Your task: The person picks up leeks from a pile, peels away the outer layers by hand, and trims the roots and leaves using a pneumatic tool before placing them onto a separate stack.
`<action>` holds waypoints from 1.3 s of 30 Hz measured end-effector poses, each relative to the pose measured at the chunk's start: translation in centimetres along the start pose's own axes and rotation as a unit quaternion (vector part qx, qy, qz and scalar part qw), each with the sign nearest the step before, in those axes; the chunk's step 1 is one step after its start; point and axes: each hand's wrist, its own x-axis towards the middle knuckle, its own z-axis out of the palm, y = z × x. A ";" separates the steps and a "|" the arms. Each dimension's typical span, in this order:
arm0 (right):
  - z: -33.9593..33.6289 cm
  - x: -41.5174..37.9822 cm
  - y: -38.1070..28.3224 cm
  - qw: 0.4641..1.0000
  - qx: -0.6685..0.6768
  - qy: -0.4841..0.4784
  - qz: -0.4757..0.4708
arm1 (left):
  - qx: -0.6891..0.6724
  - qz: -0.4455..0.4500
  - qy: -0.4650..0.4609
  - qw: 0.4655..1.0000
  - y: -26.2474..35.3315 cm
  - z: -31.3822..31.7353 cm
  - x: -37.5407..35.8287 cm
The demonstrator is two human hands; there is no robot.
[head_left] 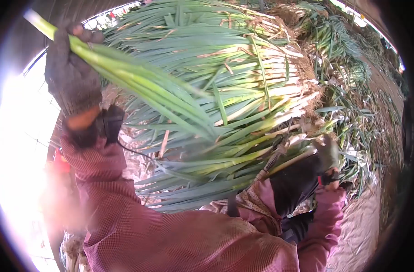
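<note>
My left hand (75, 68), in a dark knit glove, is raised at the upper left. Its fingers are wrapped round a green onion (116, 68), with the pale stem end pointing up and left and the long leaves trailing down to the right. My right hand (327, 154), also gloved, is low on the right beside the white root ends of the nearest onions; its fingers are smeared and I cannot tell what they grip. Below and between the hands lies a large heap of green onions (243, 86), leaves to the left and roots to the right.
More onions and loose leaf scraps (352, 109) lie to the right of the heap. A slim dark tool-like item (272, 161) rests near my dark-clothed knee (297, 183). Bare ground sheeting (359, 226) shows at the lower right, and pale root ends (73, 251) at the lower left.
</note>
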 end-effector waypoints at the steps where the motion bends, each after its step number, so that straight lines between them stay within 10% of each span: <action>1: 0.6 -1.0 -3.9 0.994 -0.042 -0.092 -0.031 | 0.026 0.056 0.059 0.996 1.2 0.7 0.4; 4: 3.4 -4.4 -13.3 0.969 -0.157 -0.189 -0.039 | 0.152 0.093 0.075 0.981 5.7 0.4 0.9; 7: 4.8 -4.9 -16.0 0.963 -0.154 -0.219 -0.033 | 0.497 0.262 0.021 0.827 7.5 -3.5 -0.9; 11: 5.4 -4.7 -16.3 0.944 -0.199 -0.251 -0.073 | 0.476 0.259 0.071 0.837 5.1 -13.0 -4.6; 14: 6.9 -4.5 -13.9 0.930 -0.205 -0.253 -0.169 | 0.765 0.236 0.081 0.594 2.5 -24.1 -5.8; 18: 8.7 -4.8 -10.5 0.973 -0.053 -0.182 -0.128 | 0.905 -0.102 0.015 0.414 -3.8 -43.7 -9.5; 20: 8.7 -4.9 -10.3 0.982 0.042 -0.181 -0.043 | 0.915 -0.089 0.055 0.389 -7.3 -51.5 -17.6; 22: 8.1 -5.1 -11.0 0.963 0.118 -0.230 0.069 | 0.888 -0.280 0.079 0.357 -9.4 -45.8 -21.4; 25: 5.4 -7.1 -16.0 0.930 0.227 -0.201 0.210 | 0.820 -0.213 -0.032 0.531 -15.3 -41.2 -29.7; 28: 4.4 -7.1 -17.2 0.869 0.335 -0.274 0.242 | 0.700 0.061 -0.179 0.688 -17.2 -29.8 -32.8; 31: 7.6 -7.1 -13.7 0.958 0.110 -0.195 -0.180 | 0.479 -0.107 -0.293 0.820 -11.6 -12.8 -29.4; 35: 8.0 -8.2 -13.3 0.954 0.242 -0.173 -0.035 | 0.217 -0.191 -0.321 0.902 -12.1 1.1 -33.5; 39: 10.2 -8.6 -12.2 0.830 0.518 -0.131 0.161 | 0.109 -0.276 -0.394 0.870 -12.2 9.1 -35.8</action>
